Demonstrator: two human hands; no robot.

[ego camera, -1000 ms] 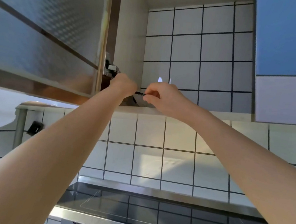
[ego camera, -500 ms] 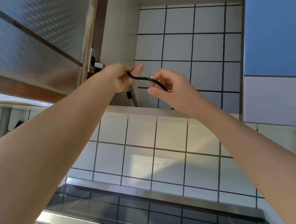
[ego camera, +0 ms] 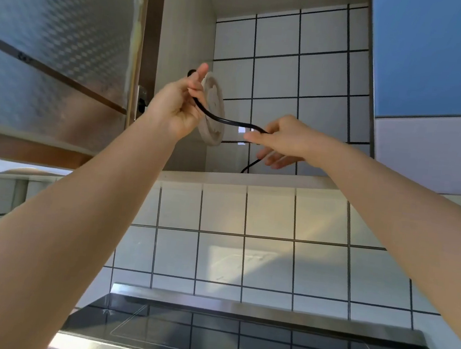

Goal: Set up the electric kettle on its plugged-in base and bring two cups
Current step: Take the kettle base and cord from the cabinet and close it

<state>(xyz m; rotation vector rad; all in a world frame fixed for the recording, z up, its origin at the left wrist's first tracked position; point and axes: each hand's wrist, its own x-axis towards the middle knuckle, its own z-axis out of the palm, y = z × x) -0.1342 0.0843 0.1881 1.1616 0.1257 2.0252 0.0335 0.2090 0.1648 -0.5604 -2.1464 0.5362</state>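
Note:
The round beige kettle base (ego camera: 214, 110) is tilted on edge inside the open wall cupboard, above the shelf. My left hand (ego camera: 178, 106) grips its rim together with the start of the black cord (ego camera: 226, 120). The cord arcs right to my right hand (ego camera: 281, 140), which pinches it between thumb and fingers; a further loop drops to the shelf behind that hand. No kettle, cup or plug shows.
The frosted cupboard door (ego camera: 57, 51) stands open at the left. A blue and white cupboard front (ego camera: 437, 91) is at the right. Below are the white shelf edge (ego camera: 251, 178), a tiled wall and a black glass hob (ego camera: 234, 339).
Both hands have risen from the shelf. The kettle base has come up into sight in my left hand, and the cord now stretches between the two hands, which have moved apart.

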